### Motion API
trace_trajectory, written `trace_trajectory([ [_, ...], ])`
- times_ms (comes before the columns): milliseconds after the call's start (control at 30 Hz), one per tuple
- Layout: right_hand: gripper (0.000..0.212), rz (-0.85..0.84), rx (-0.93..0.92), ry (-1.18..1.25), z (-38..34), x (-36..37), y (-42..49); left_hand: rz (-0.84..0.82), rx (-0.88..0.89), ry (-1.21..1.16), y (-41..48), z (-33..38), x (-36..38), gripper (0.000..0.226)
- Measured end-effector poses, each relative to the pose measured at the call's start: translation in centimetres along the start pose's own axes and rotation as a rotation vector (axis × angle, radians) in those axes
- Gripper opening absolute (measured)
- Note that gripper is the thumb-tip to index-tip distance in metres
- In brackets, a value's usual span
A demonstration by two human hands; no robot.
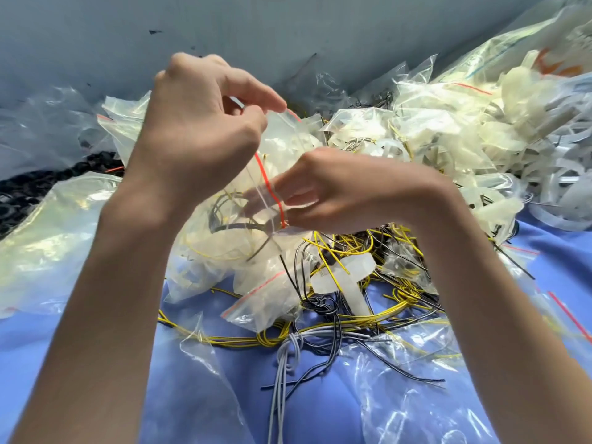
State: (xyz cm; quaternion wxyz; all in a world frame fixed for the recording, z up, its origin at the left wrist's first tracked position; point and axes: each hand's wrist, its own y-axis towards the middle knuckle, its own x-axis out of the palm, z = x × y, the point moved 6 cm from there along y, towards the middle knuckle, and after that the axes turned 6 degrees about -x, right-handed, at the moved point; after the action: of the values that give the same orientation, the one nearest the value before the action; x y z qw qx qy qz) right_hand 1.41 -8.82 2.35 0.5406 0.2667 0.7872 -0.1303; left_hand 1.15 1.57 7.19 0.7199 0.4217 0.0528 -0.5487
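Clear zip-lock plastic bag with a red seal strip [275, 149] hangs between both hands, mouth running steeply downward. Left hand [198, 123] pinches the top corner; right hand [336, 193] grips the lower lip.

Clear bags, red strips, mixed wire colours on blue.
Zip bag [230, 232] clear, red seal strip, black and yellow wire inside. Loose yellow wires [230, 341], black wires [413, 378], pale grey wires [282, 379]. T-piece [352, 270] milky white. Cloth [320, 418] blue. Wall [96, 43] grey-blue, dark flecks. Black parts [19, 193] at left edge.
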Motion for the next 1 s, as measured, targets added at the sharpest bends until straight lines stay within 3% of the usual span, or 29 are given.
trace_trajectory([
  [133, 0.016, 0.252, 0.045, 0.102, 1.4, -3.7, -2.2, -0.003, -0.009, 0.003, 0.1, -0.4, 0.1, 0.029],
  [233, 0.018, 0.501, 0.137, 0.124, 3.8, -5.7, -3.5, -0.007, -0.016, -0.011, 0.2, -0.6, 0.0, 0.031],
  [300, 0.018, 0.58, 0.234, 0.088, 5.6, -6.0, -4.0, -0.006, -0.02, -0.013, 0.2, -0.7, 0.0, 0.031],
  [400, 0.019, 0.462, 0.364, -0.041, 8.2, -5.1, -4.0, -0.006, -0.024, -0.002, 0.3, -0.8, 0.1, 0.031],
  [533, 0.04, 0.05, 0.477, -0.164, 10.7, -2.0, -3.4, -0.014, -0.023, 0.025, 0.2, -0.8, 0.3, 0.033],
  [600, 0.046, -0.064, 0.491, -0.17, 11.4, -0.5, -3.0, -0.017, -0.026, 0.02, 0.2, -0.8, 0.3, 0.029],
  [733, 0.055, -0.144, 0.532, -0.181, 12.8, 1.2, -2.6, -0.022, -0.033, 0.006, 0.2, -1.0, 0.3, 0.028],
  [1000, 0.049, -0.181, 0.526, -0.218, 13.6, 1.9, -2.2, -0.031, -0.031, 0.017, 0.2, -0.9, 0.3, 0.034],
])
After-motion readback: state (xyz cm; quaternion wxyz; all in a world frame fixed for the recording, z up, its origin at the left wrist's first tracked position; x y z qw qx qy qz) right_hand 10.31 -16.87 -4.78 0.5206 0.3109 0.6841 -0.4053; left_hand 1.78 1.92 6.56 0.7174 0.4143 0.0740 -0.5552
